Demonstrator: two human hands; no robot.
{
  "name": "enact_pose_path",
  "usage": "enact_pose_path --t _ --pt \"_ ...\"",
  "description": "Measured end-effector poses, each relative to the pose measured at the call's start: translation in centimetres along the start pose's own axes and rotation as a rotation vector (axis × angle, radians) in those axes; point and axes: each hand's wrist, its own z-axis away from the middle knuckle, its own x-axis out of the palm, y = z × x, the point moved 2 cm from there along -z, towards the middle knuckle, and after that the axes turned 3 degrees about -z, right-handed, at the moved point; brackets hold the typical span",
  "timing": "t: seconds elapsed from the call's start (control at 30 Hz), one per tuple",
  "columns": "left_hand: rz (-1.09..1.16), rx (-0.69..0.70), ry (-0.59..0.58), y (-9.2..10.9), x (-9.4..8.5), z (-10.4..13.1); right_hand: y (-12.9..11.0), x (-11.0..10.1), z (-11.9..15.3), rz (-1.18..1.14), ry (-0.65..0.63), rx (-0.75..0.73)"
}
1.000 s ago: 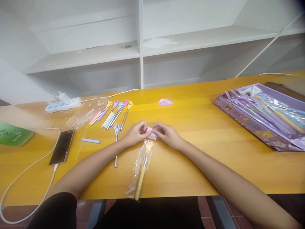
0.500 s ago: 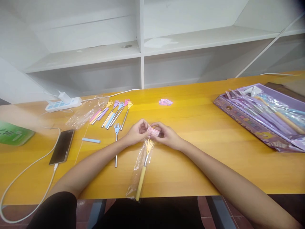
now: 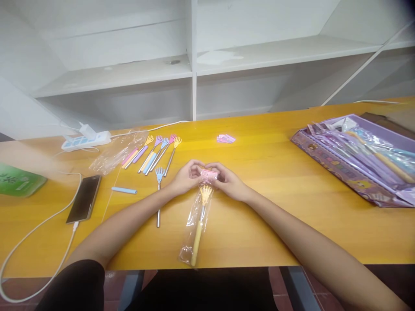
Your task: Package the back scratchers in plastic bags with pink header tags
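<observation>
A yellow back scratcher (image 3: 196, 239) with a hand-shaped head lies inside a clear plastic bag (image 3: 186, 254). At the bag's top end is a small pink printed card (image 3: 209, 175). My left hand (image 3: 186, 178) pinches the card's left side, fingers curled. From the other side my right hand (image 3: 231, 183) grips the card's right edge, its fingertips meeting those of the left. A blue-headed back scratcher (image 3: 158, 194) without a coloured sleeve lies beside my left forearm. Farther left rests a loose blue tube (image 3: 124, 190).
Several back scratchers (image 3: 155, 153) lie at the back left, beside empty clear bags (image 3: 110, 160). More pink cards (image 3: 226, 138) sit behind my hands. A purple box (image 3: 337, 168) of bagged scratchers stands right. A phone (image 3: 84, 198), power strip (image 3: 86, 141) and green package (image 3: 21, 180) are left.
The pink card has turned more level between my fingers, and my hands have drawn closer together. The bagged scratcher's lower end has shifted slightly right and away from the table edge.
</observation>
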Motion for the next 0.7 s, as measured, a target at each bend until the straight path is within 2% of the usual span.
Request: enact_pose_path --t 0.2,0.37,0.43,0.5,0.57,0.7 --pt "0.011 0.022 0.045 0.2 -0.2 -0.2 0.4 -0.7 -0.5 -0.036 0.032 -0.009" --pt "-0.056 0.016 0.206 0.7 -1.2 -0.5 0.2 -2.1 -0.3 0.218 0.177 -0.024" --pt "-0.068 0.036 0.286 0.8 -1.7 -0.6 -0.5 -1.8 0.0 0.334 0.098 -0.004" --pt "-0.082 0.056 0.363 0.9 -2.0 -0.6 -1.3 -1.0 0.4 0.486 -0.038 0.013" --pt "-0.1 0.059 0.429 0.9 -2.3 -0.5 -2.1 0.1 0.7 0.678 -0.103 0.008" --pt "-0.133 0.085 0.506 1.1 -2.6 -0.3 -3.1 1.3 0.7 0.926 -0.01 0.119"
